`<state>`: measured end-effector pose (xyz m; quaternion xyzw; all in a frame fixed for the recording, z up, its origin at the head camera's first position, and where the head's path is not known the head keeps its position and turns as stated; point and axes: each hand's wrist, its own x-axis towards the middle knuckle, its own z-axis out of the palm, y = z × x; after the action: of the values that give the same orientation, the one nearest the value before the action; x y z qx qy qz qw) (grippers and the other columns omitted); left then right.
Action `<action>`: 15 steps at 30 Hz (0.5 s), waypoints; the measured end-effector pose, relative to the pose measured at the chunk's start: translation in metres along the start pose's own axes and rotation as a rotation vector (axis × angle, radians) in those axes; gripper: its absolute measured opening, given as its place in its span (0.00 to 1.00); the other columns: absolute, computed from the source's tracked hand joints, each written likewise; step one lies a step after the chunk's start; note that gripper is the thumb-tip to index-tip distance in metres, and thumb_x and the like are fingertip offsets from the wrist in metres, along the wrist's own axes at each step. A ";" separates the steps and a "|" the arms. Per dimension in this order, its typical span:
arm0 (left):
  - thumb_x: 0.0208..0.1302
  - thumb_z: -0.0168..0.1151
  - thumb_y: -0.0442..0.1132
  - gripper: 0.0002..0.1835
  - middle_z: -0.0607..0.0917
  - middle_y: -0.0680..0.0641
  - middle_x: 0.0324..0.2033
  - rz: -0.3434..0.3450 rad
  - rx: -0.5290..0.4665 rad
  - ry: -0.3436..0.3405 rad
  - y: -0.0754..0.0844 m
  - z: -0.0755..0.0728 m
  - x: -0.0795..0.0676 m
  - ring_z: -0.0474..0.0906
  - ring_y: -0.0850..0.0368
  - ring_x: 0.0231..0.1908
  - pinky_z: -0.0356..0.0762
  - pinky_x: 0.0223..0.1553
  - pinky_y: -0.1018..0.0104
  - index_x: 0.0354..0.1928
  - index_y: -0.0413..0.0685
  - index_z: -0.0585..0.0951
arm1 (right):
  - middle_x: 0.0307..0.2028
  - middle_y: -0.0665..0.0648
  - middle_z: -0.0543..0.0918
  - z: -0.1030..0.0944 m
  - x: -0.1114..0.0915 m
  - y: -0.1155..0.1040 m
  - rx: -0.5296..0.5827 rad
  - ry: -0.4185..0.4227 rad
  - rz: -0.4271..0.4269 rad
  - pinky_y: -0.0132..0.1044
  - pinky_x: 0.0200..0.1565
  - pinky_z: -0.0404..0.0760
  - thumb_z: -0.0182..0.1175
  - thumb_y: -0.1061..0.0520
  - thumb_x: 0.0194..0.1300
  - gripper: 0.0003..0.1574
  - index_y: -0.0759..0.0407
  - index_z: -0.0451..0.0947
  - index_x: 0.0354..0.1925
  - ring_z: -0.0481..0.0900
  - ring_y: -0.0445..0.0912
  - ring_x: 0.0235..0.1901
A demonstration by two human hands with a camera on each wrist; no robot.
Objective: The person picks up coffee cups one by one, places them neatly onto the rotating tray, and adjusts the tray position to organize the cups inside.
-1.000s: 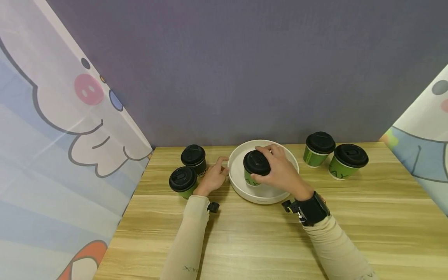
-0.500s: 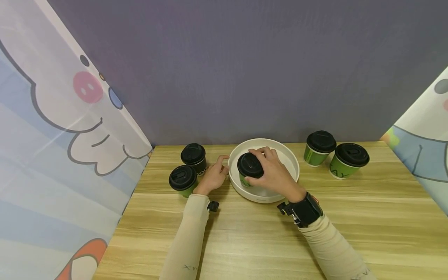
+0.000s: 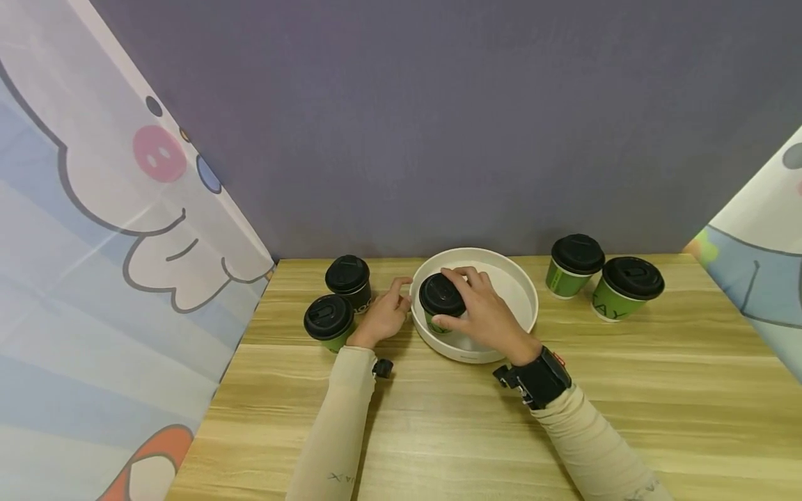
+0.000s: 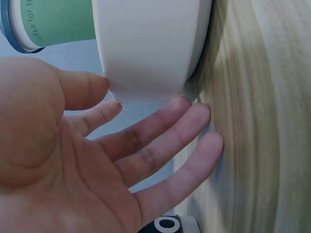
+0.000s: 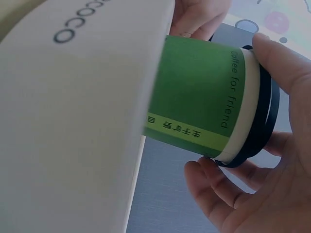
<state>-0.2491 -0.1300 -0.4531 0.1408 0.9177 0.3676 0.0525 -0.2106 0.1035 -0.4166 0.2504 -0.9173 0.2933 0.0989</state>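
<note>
My right hand (image 3: pixel 485 313) grips a green paper coffee cup (image 3: pixel 437 324) around its black lid (image 3: pixel 442 295). That cup stands in the left part of a round white tray (image 3: pixel 516 300). In the right wrist view, the thumb and fingertips lie on opposite sides of the lid, and the green cup wall (image 5: pixel 194 92) drops behind the tray's side (image 5: pixel 87 121). My left hand (image 3: pixel 383 316) is at the tray's left edge. Its thumb touches the tray wall (image 4: pixel 146 53) in the left wrist view, with the other fingers extended near the tray's base.
Left of the tray stand a black lidded cup (image 3: pixel 360 298) and a green lidded cup (image 3: pixel 337 341), close to my left hand. Two more green cups, one farther back (image 3: pixel 566 281) and one beside it (image 3: pixel 614 303), stand right. A grey panel (image 3: pixel 438 125) borders the wooden table (image 3: pixel 438 431) behind.
My right hand has carried the cup leftward inside the tray, from near its middle towards its left wall. The left hand has stayed at the tray's edge.
</note>
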 end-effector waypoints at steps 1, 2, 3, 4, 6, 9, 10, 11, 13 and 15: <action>0.81 0.48 0.40 0.23 0.88 0.41 0.46 0.001 0.004 -0.008 0.000 0.000 0.000 0.83 0.51 0.41 0.79 0.46 0.54 0.74 0.53 0.65 | 0.68 0.62 0.68 0.001 0.000 0.000 0.002 -0.003 0.002 0.59 0.51 0.81 0.74 0.37 0.59 0.57 0.54 0.62 0.77 0.68 0.60 0.62; 0.81 0.47 0.40 0.23 0.88 0.41 0.47 0.001 0.006 -0.020 0.000 -0.001 -0.001 0.83 0.51 0.42 0.79 0.47 0.54 0.74 0.53 0.65 | 0.68 0.62 0.68 0.002 -0.001 0.001 0.003 -0.005 0.004 0.59 0.51 0.81 0.73 0.37 0.59 0.57 0.53 0.62 0.77 0.68 0.60 0.62; 0.82 0.47 0.40 0.24 0.88 0.41 0.48 -0.001 0.008 -0.034 0.000 -0.002 -0.001 0.83 0.50 0.44 0.79 0.48 0.54 0.75 0.53 0.63 | 0.69 0.62 0.68 0.002 -0.001 0.001 0.004 -0.004 0.004 0.59 0.51 0.81 0.73 0.37 0.60 0.57 0.53 0.61 0.78 0.68 0.60 0.61; 0.82 0.46 0.40 0.25 0.88 0.41 0.49 0.004 0.010 -0.053 0.000 -0.003 -0.002 0.83 0.50 0.44 0.79 0.49 0.53 0.76 0.53 0.62 | 0.69 0.61 0.67 0.003 -0.001 0.001 0.002 -0.005 0.004 0.58 0.51 0.80 0.72 0.37 0.60 0.56 0.53 0.60 0.78 0.68 0.60 0.61; 0.81 0.45 0.39 0.28 0.87 0.41 0.54 0.010 0.000 -0.099 0.000 -0.005 -0.002 0.83 0.49 0.50 0.78 0.53 0.52 0.79 0.53 0.59 | 0.70 0.61 0.67 0.005 -0.001 0.002 0.000 -0.005 0.001 0.58 0.52 0.80 0.71 0.37 0.61 0.56 0.53 0.59 0.78 0.69 0.60 0.59; 0.76 0.47 0.37 0.36 0.82 0.40 0.62 0.019 -0.032 -0.191 0.000 -0.009 -0.005 0.80 0.46 0.60 0.74 0.63 0.49 0.82 0.52 0.50 | 0.70 0.62 0.66 0.008 -0.001 0.003 -0.002 -0.008 -0.005 0.57 0.54 0.79 0.70 0.38 0.62 0.56 0.52 0.58 0.79 0.68 0.60 0.59; 0.73 0.50 0.36 0.40 0.79 0.39 0.65 0.021 -0.045 -0.219 0.000 -0.010 -0.006 0.78 0.46 0.63 0.73 0.66 0.49 0.83 0.51 0.47 | 0.70 0.62 0.65 0.008 -0.001 0.003 -0.002 -0.010 -0.006 0.57 0.54 0.79 0.70 0.38 0.63 0.56 0.52 0.57 0.79 0.68 0.60 0.59; 0.70 0.54 0.37 0.45 0.75 0.39 0.69 0.019 -0.048 -0.244 0.000 -0.010 -0.007 0.75 0.46 0.67 0.70 0.69 0.48 0.83 0.51 0.44 | 0.71 0.62 0.65 0.009 -0.001 0.003 0.001 -0.012 -0.006 0.57 0.54 0.79 0.70 0.38 0.63 0.56 0.53 0.57 0.79 0.68 0.61 0.59; 0.65 0.62 0.41 0.54 0.66 0.38 0.76 0.015 -0.053 -0.289 0.000 -0.010 -0.008 0.68 0.46 0.72 0.65 0.73 0.48 0.83 0.51 0.38 | 0.71 0.62 0.64 0.010 -0.001 0.002 0.003 -0.017 -0.005 0.57 0.54 0.79 0.69 0.39 0.64 0.55 0.53 0.57 0.80 0.68 0.61 0.60; 0.60 0.71 0.47 0.63 0.55 0.39 0.80 0.011 -0.044 -0.309 0.003 -0.009 -0.009 0.59 0.46 0.77 0.61 0.75 0.46 0.83 0.52 0.33 | 0.71 0.63 0.63 0.010 -0.001 0.001 0.005 -0.022 -0.002 0.57 0.54 0.79 0.69 0.39 0.64 0.55 0.53 0.56 0.80 0.68 0.62 0.60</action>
<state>-0.2414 -0.1369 -0.4450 0.1995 0.8898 0.3617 0.1940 -0.2109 0.0989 -0.4256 0.2546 -0.9174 0.2929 0.0886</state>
